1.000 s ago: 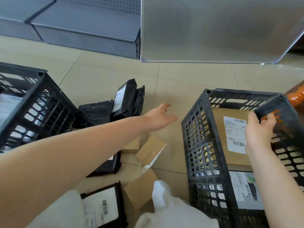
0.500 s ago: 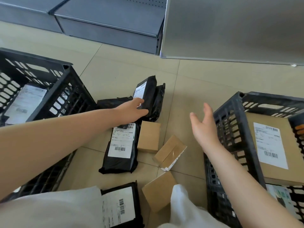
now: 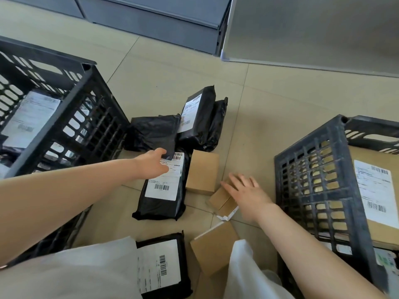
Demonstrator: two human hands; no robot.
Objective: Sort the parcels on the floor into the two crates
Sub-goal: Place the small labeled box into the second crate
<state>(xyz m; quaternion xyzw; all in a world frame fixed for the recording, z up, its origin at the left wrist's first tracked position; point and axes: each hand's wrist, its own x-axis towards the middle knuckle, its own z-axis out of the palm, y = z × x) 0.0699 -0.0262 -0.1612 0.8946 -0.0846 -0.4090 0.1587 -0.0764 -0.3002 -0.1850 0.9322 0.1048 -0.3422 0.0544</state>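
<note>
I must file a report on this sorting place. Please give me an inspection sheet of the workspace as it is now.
Surface: beige tiled floor.
Job's things: black plastic mailer bags and small brown cardboard boxes lie between left black slatted crate and right black slatted crate; both crates hold parcels.
Clutter: nothing seen.
Hands: left hand grips a black bag's corner; right hand open over a tilted box.
Cables: nothing seen.
Surroundings: grey metal shelving.

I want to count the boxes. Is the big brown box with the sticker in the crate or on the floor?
In the crate. The big brown box lies inside the right black crate, behind its wall.
</note>
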